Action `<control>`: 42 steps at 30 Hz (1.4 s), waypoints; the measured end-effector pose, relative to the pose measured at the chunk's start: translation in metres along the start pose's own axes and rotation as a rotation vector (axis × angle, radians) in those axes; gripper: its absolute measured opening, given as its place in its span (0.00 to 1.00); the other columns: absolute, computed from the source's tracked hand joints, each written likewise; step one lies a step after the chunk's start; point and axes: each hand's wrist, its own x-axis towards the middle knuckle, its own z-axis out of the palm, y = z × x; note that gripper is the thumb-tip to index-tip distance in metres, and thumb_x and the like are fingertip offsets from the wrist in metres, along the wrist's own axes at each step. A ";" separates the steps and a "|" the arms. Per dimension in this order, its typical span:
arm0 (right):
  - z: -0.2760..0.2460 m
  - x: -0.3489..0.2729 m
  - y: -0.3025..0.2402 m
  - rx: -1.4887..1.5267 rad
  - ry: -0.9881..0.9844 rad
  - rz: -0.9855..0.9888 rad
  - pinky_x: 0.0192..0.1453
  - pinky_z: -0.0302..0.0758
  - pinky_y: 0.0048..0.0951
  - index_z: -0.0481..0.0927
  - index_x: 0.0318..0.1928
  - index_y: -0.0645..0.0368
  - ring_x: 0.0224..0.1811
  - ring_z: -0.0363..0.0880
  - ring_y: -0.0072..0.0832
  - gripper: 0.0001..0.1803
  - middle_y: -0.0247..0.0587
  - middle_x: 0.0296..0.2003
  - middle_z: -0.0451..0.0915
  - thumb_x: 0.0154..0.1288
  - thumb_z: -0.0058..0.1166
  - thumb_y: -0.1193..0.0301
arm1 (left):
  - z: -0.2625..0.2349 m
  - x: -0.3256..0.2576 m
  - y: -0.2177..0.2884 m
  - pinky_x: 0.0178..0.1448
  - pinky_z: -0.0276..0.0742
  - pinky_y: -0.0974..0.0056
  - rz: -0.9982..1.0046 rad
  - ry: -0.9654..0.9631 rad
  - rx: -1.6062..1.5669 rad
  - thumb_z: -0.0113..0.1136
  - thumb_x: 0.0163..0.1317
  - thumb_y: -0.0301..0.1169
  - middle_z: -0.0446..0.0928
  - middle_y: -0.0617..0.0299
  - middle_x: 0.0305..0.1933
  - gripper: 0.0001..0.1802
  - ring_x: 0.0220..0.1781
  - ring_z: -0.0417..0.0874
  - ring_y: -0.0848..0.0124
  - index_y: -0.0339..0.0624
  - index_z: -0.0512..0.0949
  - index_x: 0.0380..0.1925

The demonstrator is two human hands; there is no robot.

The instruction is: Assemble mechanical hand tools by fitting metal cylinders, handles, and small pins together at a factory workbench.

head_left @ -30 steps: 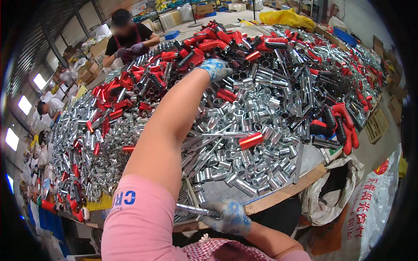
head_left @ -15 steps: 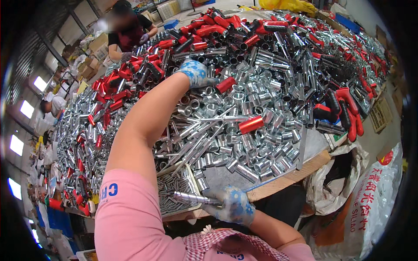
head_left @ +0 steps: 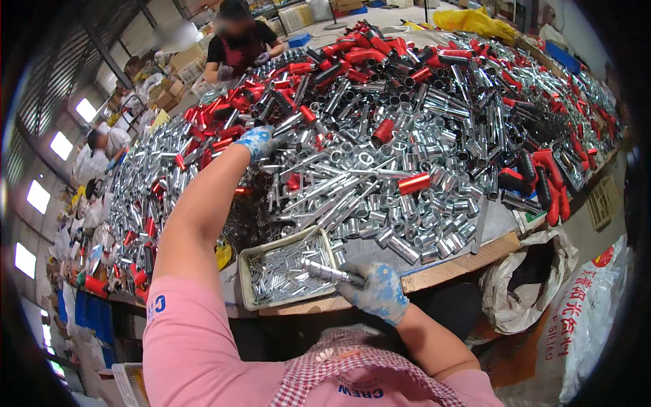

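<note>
My left hand (head_left: 258, 143), in a blue-and-white patterned glove, reaches across into the heap of metal parts. Its fingertips touch or lie beside a shiny metal tube (head_left: 290, 123); whether they grip it is hidden. Close to my body, my right hand (head_left: 378, 290), gloved the same way, is closed around a slim silver metal tube fitting (head_left: 324, 271). The fitting points left, over the right side of a pale tray (head_left: 245, 288) of small metal pins. Short silver sleeves (head_left: 407, 247) lie loose beyond the right hand, with a red sleeve (head_left: 414, 183) among them.
Red-and-black handles (head_left: 542, 173) lie at the right of the heap. The wooden table edge (head_left: 468, 263) runs in front of me. White sacks (head_left: 529, 285) stand below at the right. A co-worker (head_left: 241, 41) is across the table at the far left.
My left hand has moved left and nearer across the heap. The right hand still holds the fitting, now slightly higher in view. My view has shifted, showing more of the pin tray.
</note>
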 end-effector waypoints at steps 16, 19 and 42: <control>-0.006 -0.004 -0.020 0.345 -0.039 0.291 0.43 0.78 0.27 0.83 0.44 0.65 0.36 0.82 0.22 0.19 0.41 0.33 0.85 0.54 0.68 0.67 | 0.022 -0.358 0.053 0.22 0.61 0.75 -0.311 -0.467 -1.544 0.58 0.64 0.44 0.75 0.64 0.25 0.21 0.15 0.64 0.79 0.35 0.74 0.43; -0.006 -0.013 -0.019 0.252 -0.112 0.205 0.45 0.78 0.27 0.83 0.44 0.66 0.37 0.82 0.23 0.20 0.42 0.34 0.85 0.52 0.68 0.68 | 0.042 -0.397 0.059 0.27 0.67 0.73 -0.341 -0.433 -1.324 0.69 0.51 0.31 0.75 0.61 0.31 0.26 0.23 0.72 0.79 0.33 0.71 0.48; 0.034 -0.065 -0.095 0.043 -0.510 -0.003 0.46 0.79 0.36 0.76 0.59 0.61 0.41 0.84 0.42 0.38 0.52 0.38 0.83 0.47 0.73 0.61 | 0.079 -0.415 0.116 0.35 0.77 0.63 0.137 -0.065 -1.161 0.37 0.72 0.50 0.81 0.53 0.27 0.30 0.29 0.83 0.65 0.36 0.80 0.29</control>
